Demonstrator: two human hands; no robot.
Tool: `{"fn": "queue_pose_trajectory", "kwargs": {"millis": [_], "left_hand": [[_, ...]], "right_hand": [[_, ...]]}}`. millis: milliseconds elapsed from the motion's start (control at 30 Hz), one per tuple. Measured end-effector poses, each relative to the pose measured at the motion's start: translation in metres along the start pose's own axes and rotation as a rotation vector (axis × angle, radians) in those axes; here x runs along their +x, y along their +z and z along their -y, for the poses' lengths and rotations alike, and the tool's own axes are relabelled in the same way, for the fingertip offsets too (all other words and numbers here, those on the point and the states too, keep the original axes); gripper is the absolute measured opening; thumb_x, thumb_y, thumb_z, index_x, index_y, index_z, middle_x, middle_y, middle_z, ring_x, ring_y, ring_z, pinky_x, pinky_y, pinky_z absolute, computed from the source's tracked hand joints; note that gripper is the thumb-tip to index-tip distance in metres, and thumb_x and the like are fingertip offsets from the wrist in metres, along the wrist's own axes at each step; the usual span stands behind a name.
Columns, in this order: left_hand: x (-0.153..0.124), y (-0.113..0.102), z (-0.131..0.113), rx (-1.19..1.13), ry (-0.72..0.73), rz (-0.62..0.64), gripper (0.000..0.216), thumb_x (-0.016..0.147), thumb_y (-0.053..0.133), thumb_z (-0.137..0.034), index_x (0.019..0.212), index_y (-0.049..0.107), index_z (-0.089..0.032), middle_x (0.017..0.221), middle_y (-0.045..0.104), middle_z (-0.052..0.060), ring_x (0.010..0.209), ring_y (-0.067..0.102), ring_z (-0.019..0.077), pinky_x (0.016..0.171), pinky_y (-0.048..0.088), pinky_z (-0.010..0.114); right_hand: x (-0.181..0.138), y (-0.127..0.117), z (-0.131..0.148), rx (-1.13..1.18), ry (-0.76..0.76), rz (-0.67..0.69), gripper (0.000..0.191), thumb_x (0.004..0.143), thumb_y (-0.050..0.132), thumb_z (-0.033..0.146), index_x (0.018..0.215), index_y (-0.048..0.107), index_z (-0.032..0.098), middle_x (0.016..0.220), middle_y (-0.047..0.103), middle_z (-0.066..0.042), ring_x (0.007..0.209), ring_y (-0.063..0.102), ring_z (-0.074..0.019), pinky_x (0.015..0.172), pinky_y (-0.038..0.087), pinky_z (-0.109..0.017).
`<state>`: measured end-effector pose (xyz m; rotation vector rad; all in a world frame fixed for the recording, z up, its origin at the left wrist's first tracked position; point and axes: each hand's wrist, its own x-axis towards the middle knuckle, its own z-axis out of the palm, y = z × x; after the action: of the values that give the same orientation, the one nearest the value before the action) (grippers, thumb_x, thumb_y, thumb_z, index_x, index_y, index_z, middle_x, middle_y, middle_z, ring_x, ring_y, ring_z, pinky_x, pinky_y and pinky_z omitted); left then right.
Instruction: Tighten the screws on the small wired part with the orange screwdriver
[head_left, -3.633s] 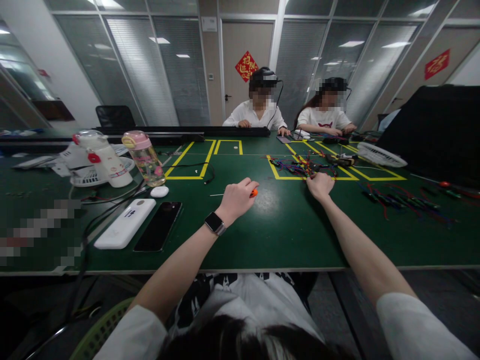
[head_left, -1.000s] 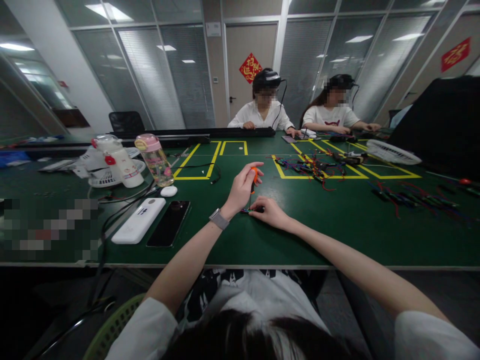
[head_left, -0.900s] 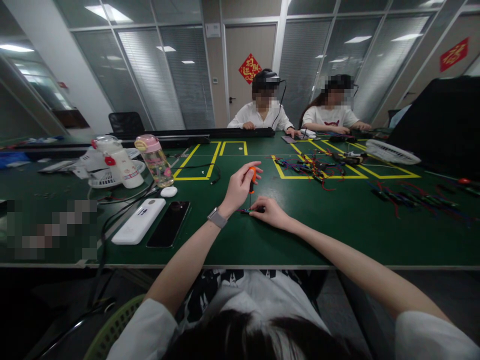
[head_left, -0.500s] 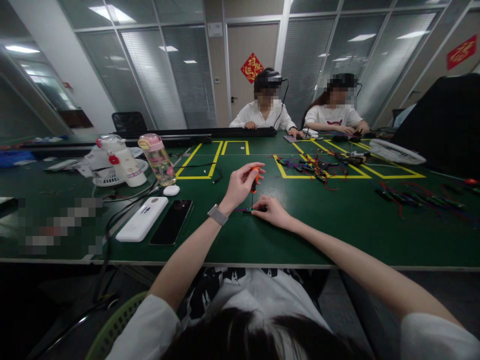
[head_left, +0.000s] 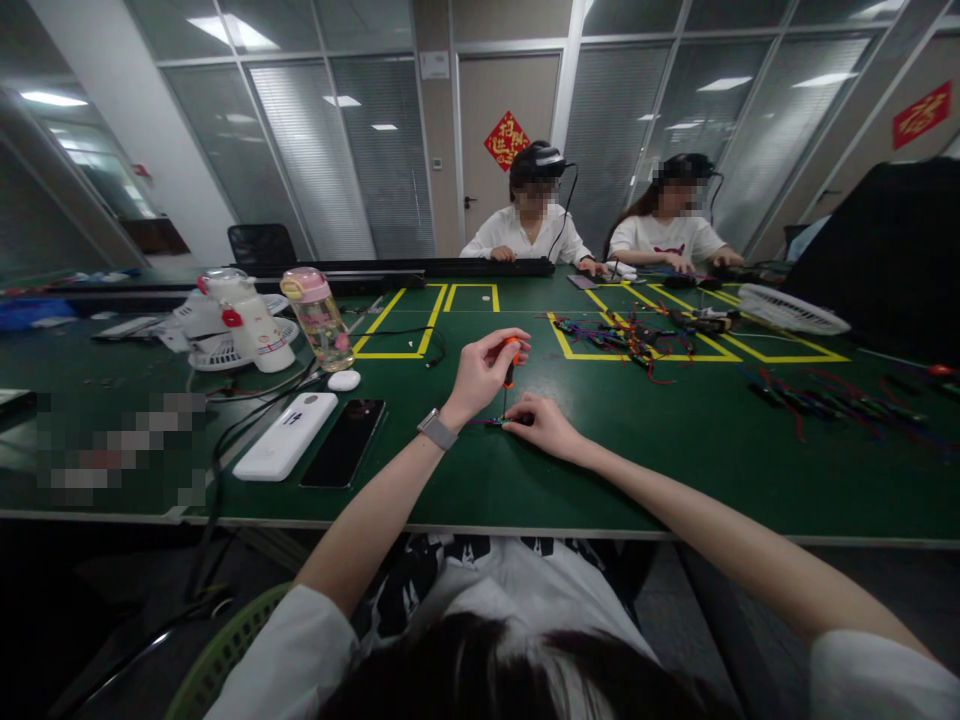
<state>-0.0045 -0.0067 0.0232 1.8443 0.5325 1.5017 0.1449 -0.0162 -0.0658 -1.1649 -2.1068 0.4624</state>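
Note:
My left hand (head_left: 484,372) is closed round the orange and black handle of a screwdriver (head_left: 509,378), which stands nearly upright. Its thin shaft runs down to a small wired electronic part (head_left: 495,421) on the green table. With thumb and fingertips, my right hand (head_left: 546,424) pinches the right side of that part and covers much of it. Thin wires come out of the part to the left, below my left wrist. The exact kind of part is too small to make out.
Left of my arms lie a black phone (head_left: 343,444), a white power bank (head_left: 286,436) and an earbud case (head_left: 344,381). A bottle (head_left: 319,320) stands behind them. Wired parts (head_left: 637,335) lie in a tangle to the right. Two people (head_left: 529,225) sit opposite.
The fingers of my left hand have curled in more round the screwdriver handle. My right hand stays on the part. Opposite, the right-hand person's hands have shifted slightly.

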Motion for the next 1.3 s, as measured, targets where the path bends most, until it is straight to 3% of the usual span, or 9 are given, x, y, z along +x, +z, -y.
{"fn": "queue_pose_trajectory", "kwargs": {"millis": [433, 633, 800, 900, 967, 1067, 1167, 1300], "left_hand": [[0.0034, -0.0058, 0.0016, 0.032, -0.006, -0.062, 0.017, 0.085, 0.059, -0.025, 0.092, 0.068, -0.013, 0.080, 0.070, 0.005, 0.068, 0.066, 0.0108, 0.065, 0.056, 0.020], [0.0009, -0.0019, 0.0027, 0.178, 0.032, -0.106, 0.014, 0.080, 0.067, -0.027, 0.089, 0.070, -0.017, 0.081, 0.062, 0.001, 0.061, 0.059, 0.0077, 0.054, 0.051, 0.018], [-0.0001, -0.0034, 0.0052, 0.407, 0.190, -0.212, 0.009, 0.076, 0.072, -0.027, 0.079, 0.069, -0.019, 0.074, 0.058, -0.001, 0.068, 0.054, 0.0098, 0.064, 0.046, 0.021], [0.0006, -0.0067, 0.0031, 0.455, 0.217, -0.188, 0.012, 0.084, 0.065, -0.030, 0.082, 0.069, -0.019, 0.076, 0.059, 0.000, 0.071, 0.055, 0.0108, 0.068, 0.046, 0.023], [0.0013, -0.0084, 0.0016, 0.423, 0.198, -0.117, 0.021, 0.093, 0.051, -0.027, 0.090, 0.070, -0.019, 0.084, 0.062, 0.002, 0.079, 0.058, 0.0116, 0.074, 0.047, 0.024], [0.0022, -0.0085, 0.0004, 0.263, 0.126, -0.007, 0.024, 0.095, 0.045, -0.025, 0.103, 0.067, -0.019, 0.100, 0.066, 0.005, 0.093, 0.062, 0.0138, 0.081, 0.049, 0.025], [0.0029, -0.0066, -0.0008, 0.037, 0.009, 0.041, 0.024, 0.093, 0.048, -0.027, 0.105, 0.066, -0.017, 0.094, 0.068, 0.006, 0.079, 0.066, 0.0132, 0.069, 0.053, 0.024], [0.0036, -0.0053, -0.0020, 0.032, 0.020, 0.017, 0.017, 0.088, 0.057, -0.026, 0.094, 0.069, -0.016, 0.087, 0.067, 0.005, 0.073, 0.064, 0.0113, 0.065, 0.052, 0.022]], "right_hand": [[0.0002, 0.0007, 0.0009, 0.004, 0.014, -0.009, 0.010, 0.075, 0.069, 0.019, 0.083, 0.073, 0.014, 0.073, 0.057, -0.002, 0.065, 0.052, -0.0123, 0.062, 0.042, -0.025], [-0.0003, 0.0018, 0.0002, -0.007, 0.019, -0.025, 0.009, 0.075, 0.070, 0.020, 0.082, 0.073, 0.015, 0.072, 0.057, -0.002, 0.063, 0.051, -0.0118, 0.062, 0.042, -0.025], [-0.0005, 0.0014, 0.0014, 0.006, 0.022, -0.030, 0.009, 0.075, 0.070, 0.019, 0.082, 0.074, 0.015, 0.072, 0.057, -0.002, 0.064, 0.051, -0.0120, 0.062, 0.042, -0.025], [-0.0006, 0.0012, 0.0010, 0.014, 0.021, -0.025, 0.009, 0.075, 0.070, 0.019, 0.082, 0.074, 0.015, 0.073, 0.058, -0.003, 0.065, 0.053, -0.0123, 0.062, 0.043, -0.025], [-0.0006, 0.0008, 0.0006, 0.014, 0.008, -0.020, 0.009, 0.075, 0.070, 0.020, 0.082, 0.074, 0.015, 0.074, 0.059, -0.003, 0.066, 0.054, -0.0126, 0.063, 0.043, -0.025], [0.0000, -0.0007, 0.0004, 0.008, -0.016, -0.012, 0.009, 0.076, 0.069, 0.020, 0.082, 0.074, 0.015, 0.075, 0.059, -0.003, 0.067, 0.054, -0.0128, 0.064, 0.043, -0.026], [0.0018, -0.0027, 0.0007, 0.009, -0.016, 0.008, 0.009, 0.075, 0.070, 0.019, 0.081, 0.074, 0.015, 0.074, 0.060, -0.003, 0.064, 0.053, -0.0121, 0.062, 0.043, -0.025], [0.0038, -0.0046, 0.0008, 0.017, -0.011, 0.033, 0.009, 0.074, 0.070, 0.019, 0.082, 0.074, 0.015, 0.074, 0.060, -0.003, 0.063, 0.053, -0.0120, 0.061, 0.042, -0.025]]}}
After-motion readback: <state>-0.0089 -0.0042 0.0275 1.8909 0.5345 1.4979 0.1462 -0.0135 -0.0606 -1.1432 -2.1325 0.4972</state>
